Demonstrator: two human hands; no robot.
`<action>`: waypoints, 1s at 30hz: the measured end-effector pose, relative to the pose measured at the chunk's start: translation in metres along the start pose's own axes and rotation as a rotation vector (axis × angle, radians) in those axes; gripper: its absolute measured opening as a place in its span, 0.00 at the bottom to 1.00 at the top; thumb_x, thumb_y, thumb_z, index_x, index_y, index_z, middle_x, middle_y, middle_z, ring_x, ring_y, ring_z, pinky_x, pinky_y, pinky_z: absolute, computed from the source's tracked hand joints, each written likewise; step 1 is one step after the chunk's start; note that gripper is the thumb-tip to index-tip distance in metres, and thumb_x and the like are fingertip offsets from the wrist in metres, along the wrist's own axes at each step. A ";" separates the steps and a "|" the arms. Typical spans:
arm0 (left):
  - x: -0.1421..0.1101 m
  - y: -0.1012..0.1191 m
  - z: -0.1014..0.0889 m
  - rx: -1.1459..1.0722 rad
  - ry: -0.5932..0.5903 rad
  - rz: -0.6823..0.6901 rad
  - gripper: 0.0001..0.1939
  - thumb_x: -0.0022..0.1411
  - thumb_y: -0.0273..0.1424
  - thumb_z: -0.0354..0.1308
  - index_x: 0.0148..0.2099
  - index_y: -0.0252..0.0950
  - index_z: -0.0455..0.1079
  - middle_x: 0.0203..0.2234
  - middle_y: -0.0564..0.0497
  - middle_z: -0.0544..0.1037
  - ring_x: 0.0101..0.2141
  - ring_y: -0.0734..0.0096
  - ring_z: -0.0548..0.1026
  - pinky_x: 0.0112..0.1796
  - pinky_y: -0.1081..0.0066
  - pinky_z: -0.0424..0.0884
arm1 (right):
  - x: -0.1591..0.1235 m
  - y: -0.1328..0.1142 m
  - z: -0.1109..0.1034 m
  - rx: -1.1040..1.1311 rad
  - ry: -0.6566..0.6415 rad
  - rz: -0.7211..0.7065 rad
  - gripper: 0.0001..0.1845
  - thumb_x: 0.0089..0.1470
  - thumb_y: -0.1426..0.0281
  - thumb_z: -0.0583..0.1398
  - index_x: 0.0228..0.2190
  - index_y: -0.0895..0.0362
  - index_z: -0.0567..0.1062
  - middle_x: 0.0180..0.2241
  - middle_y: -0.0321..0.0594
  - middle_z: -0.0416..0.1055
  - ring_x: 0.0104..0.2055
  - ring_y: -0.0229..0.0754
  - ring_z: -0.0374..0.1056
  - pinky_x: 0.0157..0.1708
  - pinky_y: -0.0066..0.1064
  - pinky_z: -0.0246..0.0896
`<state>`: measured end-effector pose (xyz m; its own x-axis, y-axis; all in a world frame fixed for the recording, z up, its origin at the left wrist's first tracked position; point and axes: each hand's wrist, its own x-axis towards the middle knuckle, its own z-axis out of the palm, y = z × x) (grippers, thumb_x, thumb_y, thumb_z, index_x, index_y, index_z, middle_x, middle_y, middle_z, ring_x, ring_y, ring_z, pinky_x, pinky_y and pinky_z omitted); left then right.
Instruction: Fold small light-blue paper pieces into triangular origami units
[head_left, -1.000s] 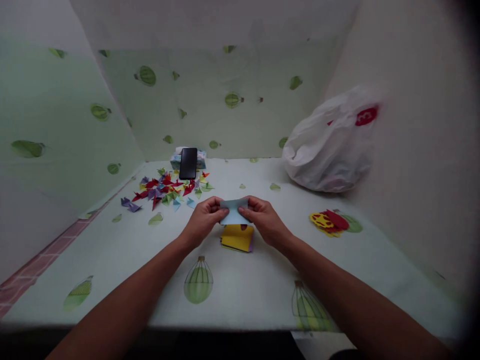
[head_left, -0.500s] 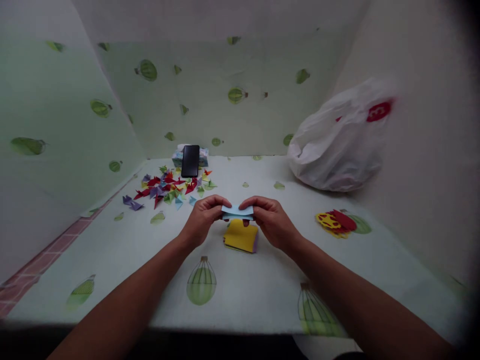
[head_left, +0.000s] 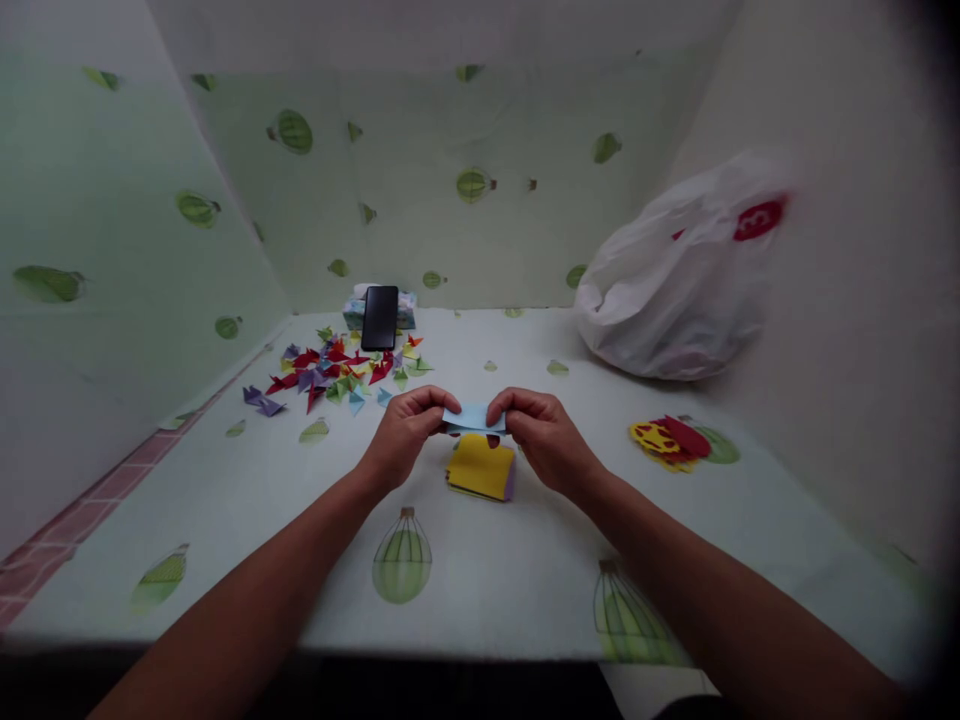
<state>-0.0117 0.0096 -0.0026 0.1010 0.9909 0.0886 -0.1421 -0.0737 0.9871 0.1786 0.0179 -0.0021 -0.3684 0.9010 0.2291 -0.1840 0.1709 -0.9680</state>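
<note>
My left hand [head_left: 405, 432] and my right hand [head_left: 541, 432] both pinch a small light blue paper [head_left: 472, 417] between fingers and thumbs, just above the table's middle. The paper is folded narrow and held nearly flat. Right under it lies a small stack of coloured paper squares [head_left: 480, 467] with a yellow sheet on top.
A heap of folded paper pieces [head_left: 334, 372] in red, purple, green and blue lies at the back left. A black phone [head_left: 379, 317] leans on a small box behind it. A white plastic bag [head_left: 675, 280] sits at the back right; red and yellow paper shapes [head_left: 667, 440] lie at the right.
The blue paper has been folded flatter and narrower between my fingers. Both hands have stayed in place above the stack.
</note>
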 end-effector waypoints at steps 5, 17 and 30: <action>0.000 0.002 -0.003 -0.016 0.023 0.002 0.08 0.54 0.31 0.57 0.36 0.36 0.74 0.28 0.51 0.76 0.28 0.73 0.71 0.30 0.72 0.69 | 0.000 -0.002 -0.001 -0.169 -0.038 -0.024 0.09 0.44 0.75 0.54 0.23 0.56 0.75 0.21 0.33 0.69 0.26 0.37 0.64 0.32 0.31 0.58; -0.001 -0.005 -0.003 0.187 -0.176 -0.134 0.18 0.58 0.44 0.63 0.31 0.32 0.72 0.20 0.55 0.68 0.20 0.79 0.65 0.21 0.77 0.64 | 0.001 0.002 0.002 -0.193 -0.144 -0.020 0.08 0.45 0.76 0.56 0.24 0.56 0.75 0.24 0.33 0.70 0.27 0.35 0.67 0.31 0.28 0.64; -0.004 -0.005 0.002 0.291 -0.077 0.010 0.16 0.61 0.43 0.60 0.34 0.33 0.72 0.24 0.53 0.70 0.24 0.75 0.68 0.21 0.77 0.68 | -0.003 0.008 0.011 0.003 -0.019 0.244 0.06 0.46 0.71 0.62 0.23 0.58 0.68 0.20 0.33 0.71 0.20 0.32 0.67 0.23 0.25 0.59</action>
<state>-0.0090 0.0059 -0.0075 0.1772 0.9793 0.0978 0.1441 -0.1241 0.9818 0.1681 0.0117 -0.0098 -0.4194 0.9078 -0.0092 -0.0900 -0.0517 -0.9946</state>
